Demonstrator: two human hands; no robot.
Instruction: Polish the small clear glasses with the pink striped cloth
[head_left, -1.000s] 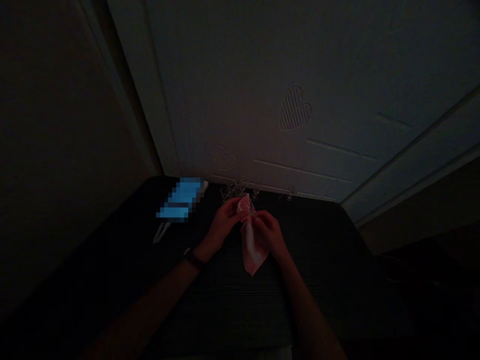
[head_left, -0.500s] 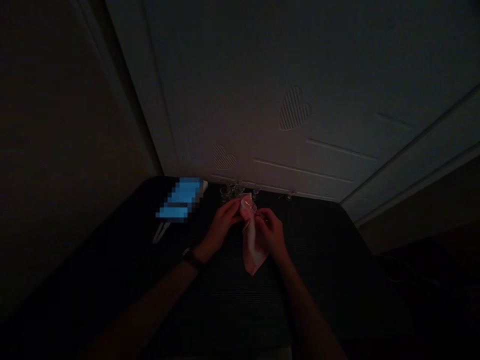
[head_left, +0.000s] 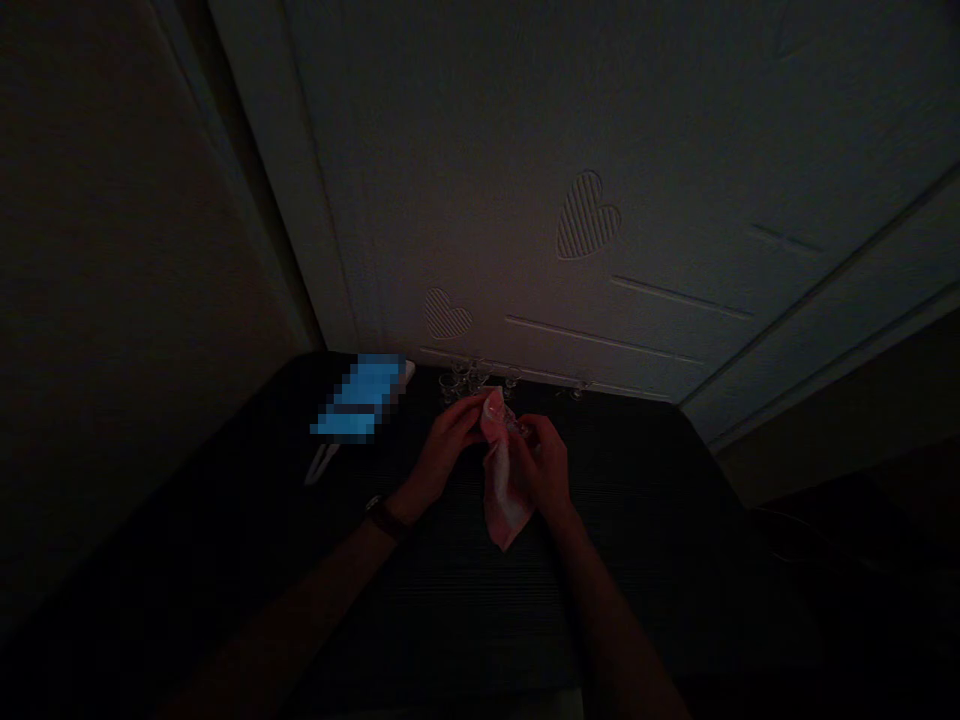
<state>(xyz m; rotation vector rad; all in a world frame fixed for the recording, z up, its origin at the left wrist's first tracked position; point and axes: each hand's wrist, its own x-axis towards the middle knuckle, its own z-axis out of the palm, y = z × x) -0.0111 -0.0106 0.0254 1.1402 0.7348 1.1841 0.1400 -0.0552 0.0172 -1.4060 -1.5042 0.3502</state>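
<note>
A pink and white cloth (head_left: 504,505) hangs between my hands above the dark table, its lower end coming to a point. My left hand (head_left: 448,440), with a dark watch (head_left: 386,518) on its wrist, is closed on the cloth's upper part. Beside the cloth's top is a small shiny, clear-looking object (head_left: 517,427), pinched in the fingers of my right hand (head_left: 546,462). Its kind is too dim to make out. Just beyond my left fingers stand several small shiny wire-like or glassy pieces (head_left: 469,378).
A lit phone-like screen (head_left: 360,398), blurred out, lies on the left with a white strap or cable (head_left: 322,463) below it. Another small shiny piece (head_left: 577,390) is near the back edge. Behind the dark table (head_left: 450,620) rises a pale panel (head_left: 517,230) with raised hearts.
My right fingers have shifted slightly around the shiny object, and more of it shows. The cloth's lower part has swung a little left. My left hand stays nearly still.
</note>
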